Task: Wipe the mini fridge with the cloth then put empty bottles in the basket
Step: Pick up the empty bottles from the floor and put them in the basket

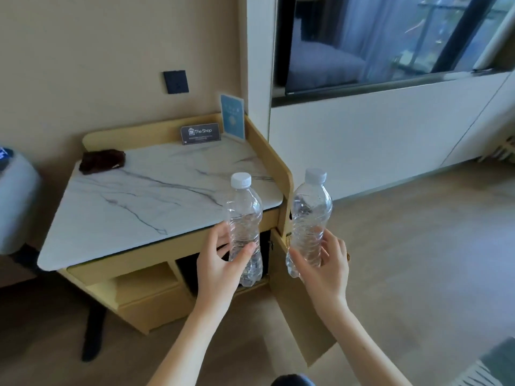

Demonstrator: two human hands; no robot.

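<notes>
Your left hand [220,263] grips left bottle [243,215], right hand [326,266] grips right bottle [312,210], fingers [246,249] curled; both ribbed clear plastic, white-capped.

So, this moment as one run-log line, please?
left hand: grips left bottle | right hand: grips right bottle | cloth: on marble top | basket: not seen

We face a beige wall [97,45] with a dark socket [175,81]. A marble-topped table [133,201] stands against it. To the right, a wide dark glass pane [390,43] sits above a white panel [362,140], over a wood floor [423,263].
</notes>
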